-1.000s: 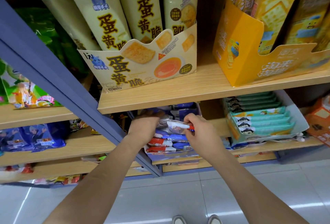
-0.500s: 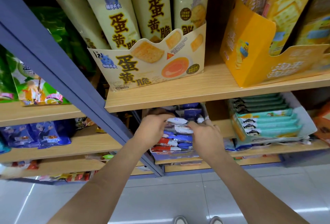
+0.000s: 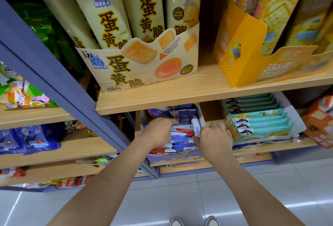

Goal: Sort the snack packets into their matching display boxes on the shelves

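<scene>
Left hand [image 3: 158,133], centre frame, lies curled over light, crinkly, slippery snack packets [image 3: 182,133] stacked in a blue display box [image 3: 173,157] on the lower shelf [image 3: 270,147], its grip hidden, while right hand [image 3: 214,139] clasps the box's right wall; packets are best pinched by their sealed edges.

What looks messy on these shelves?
The red, white and blue packets in the blue box between the left hand and right hand lie jumbled at different angles, while the teal packets beside them sit in tidy rows.
</scene>
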